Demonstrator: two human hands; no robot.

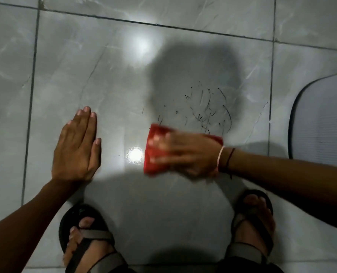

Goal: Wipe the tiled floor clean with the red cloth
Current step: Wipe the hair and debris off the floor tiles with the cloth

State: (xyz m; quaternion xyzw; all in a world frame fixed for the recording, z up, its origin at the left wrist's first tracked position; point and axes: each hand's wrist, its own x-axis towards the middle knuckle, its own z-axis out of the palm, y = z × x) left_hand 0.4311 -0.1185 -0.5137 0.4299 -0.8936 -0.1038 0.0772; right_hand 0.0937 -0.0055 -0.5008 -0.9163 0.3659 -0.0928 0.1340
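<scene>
We press the red cloth [154,154] flat to the tiled floor [112,79] under our right hand [187,154], fingers spread across the fabric and bearing down on it, the hand blurred as if in mid-stroke. The cloth sits near the middle of one large grey tile, just ahead of our sandalled feet [84,239]. Touching its far edge and fanning out beyond it lies a scatter of dark hairs and specks [207,109], not yet gathered. Our left hand [77,146] lies palm down on the same tile, well apart from the cloth, fingers straight and close together, holding nothing; we judge it a brace for our weight. Thin cords circle the right wrist [222,158]. A grey mat [321,119] with a dark rim rests at the right edge of view. By our reading the job is only partly done: the tile around the left hand looks bare and glossy, with one small speck near the light's reflection, while the hairs ahead of the cloth remain to be swept up.
</scene>
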